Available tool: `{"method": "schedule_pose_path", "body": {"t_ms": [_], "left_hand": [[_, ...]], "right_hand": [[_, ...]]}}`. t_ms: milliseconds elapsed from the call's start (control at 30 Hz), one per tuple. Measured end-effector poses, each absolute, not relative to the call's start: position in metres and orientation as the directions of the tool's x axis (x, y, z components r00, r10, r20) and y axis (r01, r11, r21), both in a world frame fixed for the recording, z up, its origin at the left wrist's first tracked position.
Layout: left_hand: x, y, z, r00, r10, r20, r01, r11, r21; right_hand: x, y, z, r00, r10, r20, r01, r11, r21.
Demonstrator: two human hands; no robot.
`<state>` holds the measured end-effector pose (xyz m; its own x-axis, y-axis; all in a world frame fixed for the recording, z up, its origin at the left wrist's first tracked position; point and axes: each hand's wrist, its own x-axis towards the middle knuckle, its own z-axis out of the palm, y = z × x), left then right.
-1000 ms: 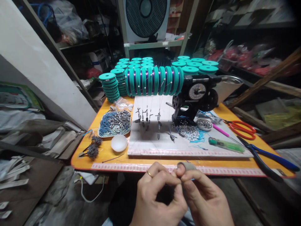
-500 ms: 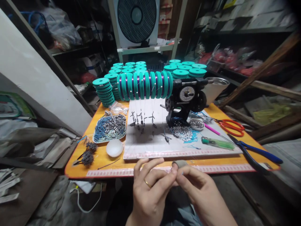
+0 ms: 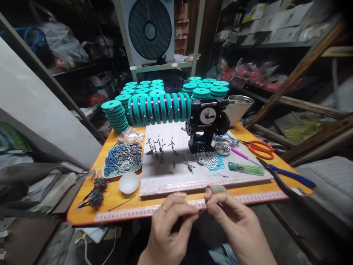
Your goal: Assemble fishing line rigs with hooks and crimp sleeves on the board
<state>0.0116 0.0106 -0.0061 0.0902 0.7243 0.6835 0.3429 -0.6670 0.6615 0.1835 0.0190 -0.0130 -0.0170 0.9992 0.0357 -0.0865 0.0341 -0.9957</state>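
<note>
Above the table's front edge, my left hand (image 3: 169,226) is closed in a pinch, thumb against index finger, with a ring on one finger. Close to its right, my right hand (image 3: 237,221) is also pinched, with a grey-green wrap (image 3: 216,189) round a finger. A thin line (image 3: 202,211) shows faintly between the two sets of fingertips; whatever else they hold is too small to make out. Beyond them stands a black winding machine (image 3: 205,121), its shaft full of teal foam spools (image 3: 160,108). Lines with small dark weights (image 3: 159,149) hang from the spools over a white board (image 3: 165,184).
Left lie a tray of grey sinkers and blue tubes (image 3: 124,158), a white bowl (image 3: 129,183) and a dark spiky bundle (image 3: 96,193). Right are white beads (image 3: 208,159), a round tin (image 3: 222,148), a green cutter (image 3: 246,168), orange scissors (image 3: 260,149) and blue-handled pliers (image 3: 292,176). Spool stacks (image 3: 114,116) stand behind.
My hands have drawn slightly apart, the left moving left and down, and its raised fingers have curled in. The camera view has shifted, so the table sits lower and further left.
</note>
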Motion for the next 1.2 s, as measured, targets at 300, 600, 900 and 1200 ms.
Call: {"method": "schedule_pose_path", "body": {"t_ms": [300,600,900,1200], "left_hand": [[0.034,-0.004,-0.016,-0.164,0.731,0.662,0.317,-0.597,0.737],[0.030,-0.007,-0.022,-0.099,0.706,0.701,0.301,-0.650,0.697],[0.032,-0.007,-0.022,-0.067,0.670,0.739,0.422,-0.652,0.630],[0.029,-0.005,-0.019,-0.285,0.868,0.407,0.216,-0.356,0.909]], "right_hand": [[0.178,0.012,-0.012,-0.109,0.994,0.019,-0.185,-0.001,-0.983],[0.171,0.012,-0.005,-0.191,0.979,-0.076,-0.285,-0.129,-0.950],[0.221,0.052,0.027,-0.386,0.884,0.263,0.445,0.428,-0.787],[0.271,0.173,0.046,-0.278,0.923,0.265,0.945,0.313,-0.098]]}}
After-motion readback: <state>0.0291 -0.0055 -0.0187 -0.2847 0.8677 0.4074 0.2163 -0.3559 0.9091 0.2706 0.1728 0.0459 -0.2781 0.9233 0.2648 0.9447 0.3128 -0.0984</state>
